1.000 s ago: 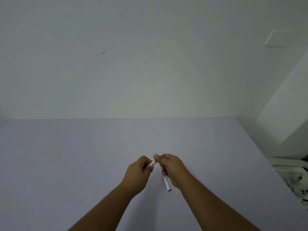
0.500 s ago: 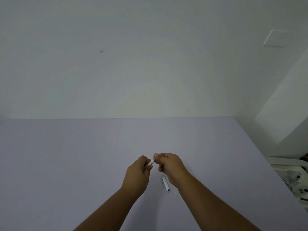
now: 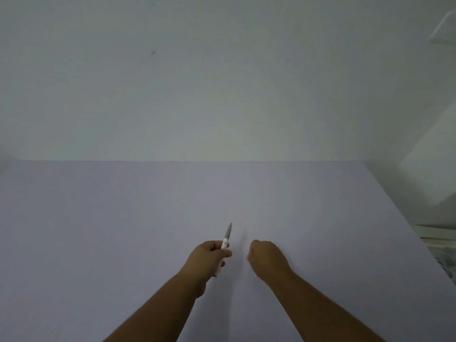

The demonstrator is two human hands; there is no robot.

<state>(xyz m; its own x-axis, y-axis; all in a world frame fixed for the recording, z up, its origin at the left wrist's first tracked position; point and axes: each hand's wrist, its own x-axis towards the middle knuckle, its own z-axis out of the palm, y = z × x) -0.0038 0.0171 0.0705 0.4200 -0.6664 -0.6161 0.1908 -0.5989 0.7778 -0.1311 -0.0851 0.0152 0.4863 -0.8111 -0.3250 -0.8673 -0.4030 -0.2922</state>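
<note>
My left hand (image 3: 209, 255) grips the white handle of a small knife (image 3: 226, 239). Its thin grey blade points up and away from me above the lilac table (image 3: 123, 230). My right hand (image 3: 267, 257) lies a short way to the right of the knife, knuckles up and fingers curled under. Anything inside or beneath it is hidden. The two hands are apart and do not touch.
A plain white wall rises behind the table's far edge. Past the table's right edge sit a white ledge (image 3: 429, 154) and some pale clutter (image 3: 441, 245) lower down.
The hands were together, both pinching the white item; now they have separated and a grey blade shows in my left hand. The small white piece that lay by my right wrist is out of sight.
</note>
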